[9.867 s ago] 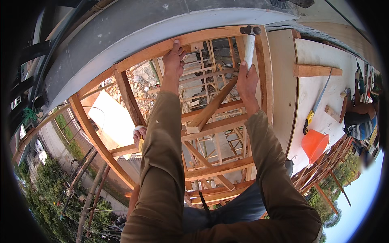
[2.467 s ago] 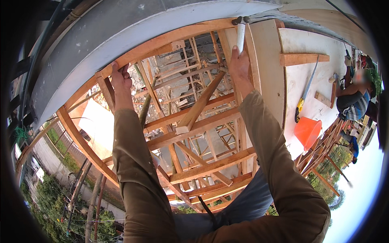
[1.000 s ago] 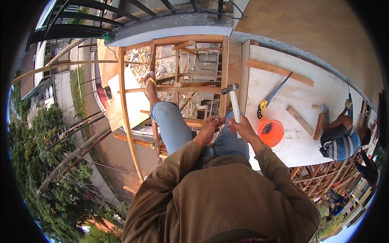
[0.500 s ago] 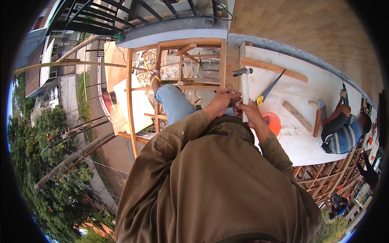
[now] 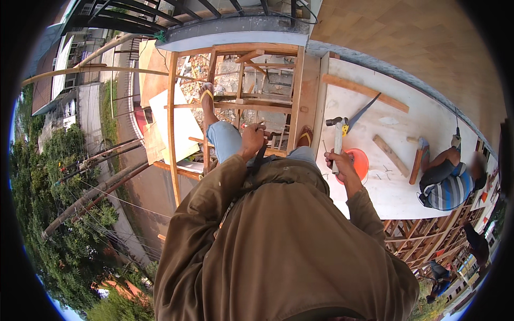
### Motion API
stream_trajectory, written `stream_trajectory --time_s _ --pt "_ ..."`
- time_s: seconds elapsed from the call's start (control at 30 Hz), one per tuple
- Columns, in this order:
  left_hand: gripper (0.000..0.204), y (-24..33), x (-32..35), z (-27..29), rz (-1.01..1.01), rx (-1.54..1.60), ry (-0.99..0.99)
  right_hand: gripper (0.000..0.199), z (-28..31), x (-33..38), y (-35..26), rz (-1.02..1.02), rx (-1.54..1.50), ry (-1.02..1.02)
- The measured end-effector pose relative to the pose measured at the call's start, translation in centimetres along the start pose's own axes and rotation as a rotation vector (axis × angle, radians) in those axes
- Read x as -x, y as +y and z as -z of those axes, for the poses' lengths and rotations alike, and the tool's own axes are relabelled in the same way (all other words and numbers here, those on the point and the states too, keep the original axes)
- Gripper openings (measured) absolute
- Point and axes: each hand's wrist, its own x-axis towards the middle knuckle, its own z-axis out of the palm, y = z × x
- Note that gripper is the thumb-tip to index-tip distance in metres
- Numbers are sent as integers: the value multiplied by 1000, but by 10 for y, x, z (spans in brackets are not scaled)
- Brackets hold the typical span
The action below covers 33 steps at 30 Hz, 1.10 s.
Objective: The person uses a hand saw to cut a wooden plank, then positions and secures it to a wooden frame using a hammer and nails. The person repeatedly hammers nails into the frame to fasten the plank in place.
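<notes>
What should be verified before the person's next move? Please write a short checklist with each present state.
1. Hammer gripped by its handle in the right hand: ok.
2. Left hand free of small items: cannot tell.
3. Saw set down on the white board: ok.
4. Loose thin pieces, perhaps nails, gathered up: not ok, several lie near the orange bucket.
5. Closed shoes: not ok, flip-flops worn.

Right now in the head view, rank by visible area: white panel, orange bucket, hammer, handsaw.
1. White panel
2. Orange bucket, partly hidden
Unsure: hammer and handsaw look similar, hammer nearer the camera.
</notes>
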Motion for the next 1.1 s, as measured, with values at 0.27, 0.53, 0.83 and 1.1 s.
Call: stream_trajectory --time_s 0.27,0.53,0.83,1.1 --pt "22 -152 73 216 356 197 737 7 80 -22 41 -217 137 178" --pt "42 -88 86 155 24 39 611 10 35 -21 17 -78 335 25" --pt "34 92 95 -34 -778 -773 -108 19 -67 15 -54 124 289 -352" --pt "12 109 117 -87 -857 -1030 -304 24 -49 56 -80 113 272 -468"
